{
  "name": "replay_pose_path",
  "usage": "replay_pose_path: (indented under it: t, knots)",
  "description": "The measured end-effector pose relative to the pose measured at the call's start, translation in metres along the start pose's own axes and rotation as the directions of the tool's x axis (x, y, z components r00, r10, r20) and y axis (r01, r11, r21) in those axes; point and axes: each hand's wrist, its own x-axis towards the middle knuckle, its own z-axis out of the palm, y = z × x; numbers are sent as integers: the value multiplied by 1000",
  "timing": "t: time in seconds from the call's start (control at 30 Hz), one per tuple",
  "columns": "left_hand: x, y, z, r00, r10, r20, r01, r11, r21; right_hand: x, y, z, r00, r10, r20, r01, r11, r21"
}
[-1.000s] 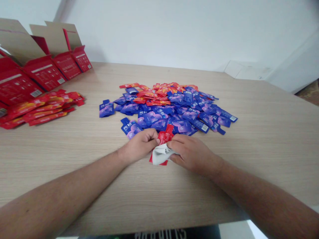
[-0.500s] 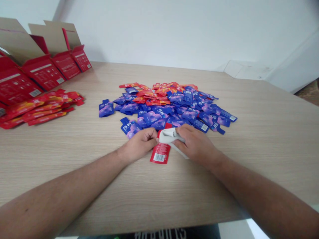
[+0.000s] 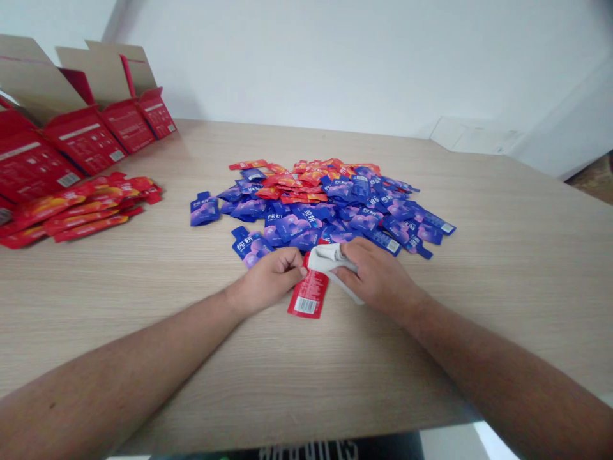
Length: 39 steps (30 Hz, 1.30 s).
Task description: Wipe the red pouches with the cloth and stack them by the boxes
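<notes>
Left hand (image 3: 268,281) pinches a red sachet (image 3: 310,295) by its edge, best held steady under the cloth (image 3: 324,257) the right hand (image 3: 380,273) grips.

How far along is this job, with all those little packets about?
Possibly done: the stack of red pouches on the left, near the boxes with raised flaps. In hand: one red pouch, pinched by the left hand, while the right hand holds a white cloth over its upper part. Probably left: the mixed blue and red pile.
</notes>
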Motion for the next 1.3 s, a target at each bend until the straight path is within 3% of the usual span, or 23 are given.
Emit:
replay_pose_path:
  t: [0.13, 0.33, 0.5, 0.7, 0.9, 1.07, 1.23, 1.3]
  knots:
    - [-1, 2, 0, 1000, -11, 4, 11, 1000, 22, -2, -5, 0, 983, -138, 118, 136, 990, 23]
    - [-1, -1, 1, 1000, 6, 8, -6, 1000, -10, 1, 3, 1, 999, 28, -23, -28, 999, -14]
    - [-2, 2, 1, 1000, 2, 1, -2, 1000, 5, -2, -6, 1, 984, -142, 110, 140, 990, 31]
    - [-1, 0, 2, 1000, 4, -6, -4, 1000, -26, 1, 1, 0, 999, 36, -22, -37, 999, -23]
    - [-1, 4, 1, 1000, -14, 5, 14, 1000, 2, -2, -5, -1, 979, -155, 131, 154, 988, 16]
    - [0, 2, 1, 1000, 4, -14, -4, 1000, -10, -1, -1, -2, 1000, 6, -13, -6, 1000, -25]
    - [0, 2, 2, 1000, 0, -2, 0, 1000, -26, -4, -10, -3, 964, -217, 151, 221, 975, -12]
    - [0, 3, 2, 1000, -10, -9, 10, 999, -32, -4, -10, -4, 968, -200, 154, 205, 979, -20]
